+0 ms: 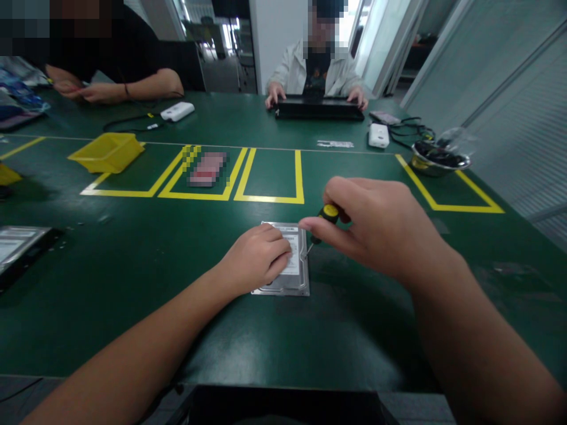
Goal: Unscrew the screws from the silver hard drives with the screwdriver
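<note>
A silver hard drive [290, 284] with a white label lies flat on the green table in front of me. Over its left part rests my left hand [259, 257], fingers curled and gripping the drive; they hide much of the label. My right hand [372, 221] is closed around a screwdriver [328, 213] with a black and yellow handle. The thin shaft slants down to the drive's right edge, where the tip seems to touch; I cannot make out a screw there.
Yellow tape outlines [270, 199] mark the table. A yellow bin [108, 153] stands far left, a metal bowl [438, 165] of dark parts far right. Another silver device [22, 248] lies left. Across the table, one person holds a black panel [319, 108]; another sits left.
</note>
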Tool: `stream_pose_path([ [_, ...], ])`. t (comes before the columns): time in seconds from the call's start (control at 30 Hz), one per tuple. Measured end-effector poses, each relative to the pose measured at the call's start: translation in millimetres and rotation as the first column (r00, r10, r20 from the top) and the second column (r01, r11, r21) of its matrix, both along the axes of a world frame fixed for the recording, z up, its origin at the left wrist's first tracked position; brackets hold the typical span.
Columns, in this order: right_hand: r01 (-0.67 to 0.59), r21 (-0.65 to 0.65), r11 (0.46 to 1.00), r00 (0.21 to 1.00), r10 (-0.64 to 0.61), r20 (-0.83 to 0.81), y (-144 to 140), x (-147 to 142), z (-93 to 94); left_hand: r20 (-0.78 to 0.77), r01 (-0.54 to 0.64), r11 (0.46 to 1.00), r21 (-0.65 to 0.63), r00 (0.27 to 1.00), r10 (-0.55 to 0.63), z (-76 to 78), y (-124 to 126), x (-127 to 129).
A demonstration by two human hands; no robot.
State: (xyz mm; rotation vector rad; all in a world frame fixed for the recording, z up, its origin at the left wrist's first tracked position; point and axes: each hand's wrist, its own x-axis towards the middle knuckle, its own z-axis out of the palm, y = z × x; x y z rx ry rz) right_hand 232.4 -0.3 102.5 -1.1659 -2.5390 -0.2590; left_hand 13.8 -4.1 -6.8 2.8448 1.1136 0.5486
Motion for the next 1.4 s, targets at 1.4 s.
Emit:
stream_pose_path([
  [1.4, -0.35, -0.134, 0.927, 0.917, 0.31, -0.252, 2.2, 10.2, 6.6, 0.011, 0.0, 1.0, -0.025, 1.0, 0.0, -0.8, 0.5, -2.6],
])
